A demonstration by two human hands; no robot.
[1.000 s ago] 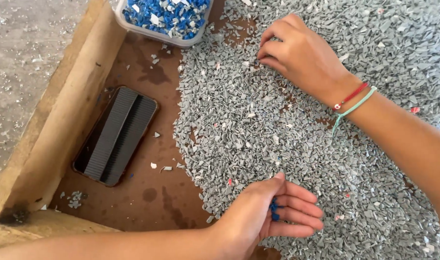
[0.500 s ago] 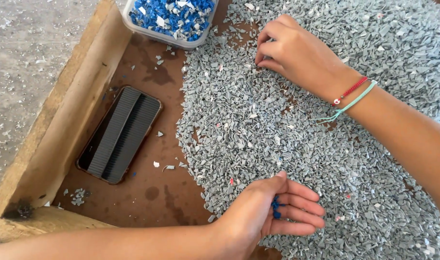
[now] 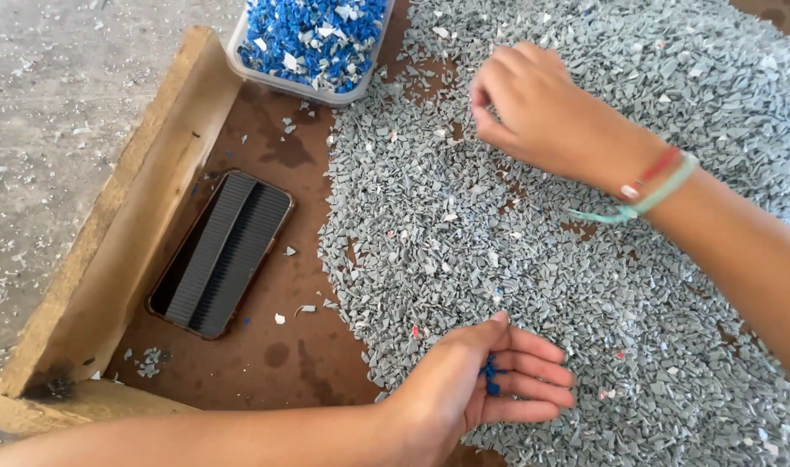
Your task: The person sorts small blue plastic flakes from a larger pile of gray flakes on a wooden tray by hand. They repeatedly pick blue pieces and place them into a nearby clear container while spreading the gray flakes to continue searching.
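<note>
Left hand [image 3: 473, 393] cups blue chips [image 3: 490, 374]; right hand [image 3: 542, 117] pinches grey flakes [image 3: 464, 251] on brown tray [image 3: 274, 346].

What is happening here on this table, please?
A person works over a wide spread of grey plastic chips on a brown wooden tray. The left hand is cupped, holding a few blue pieces. The right hand pinches at the chips farther up the pile. A clear tub of blue pieces stands at the tray's top edge, and a dark phone lies on the bare part.
</note>
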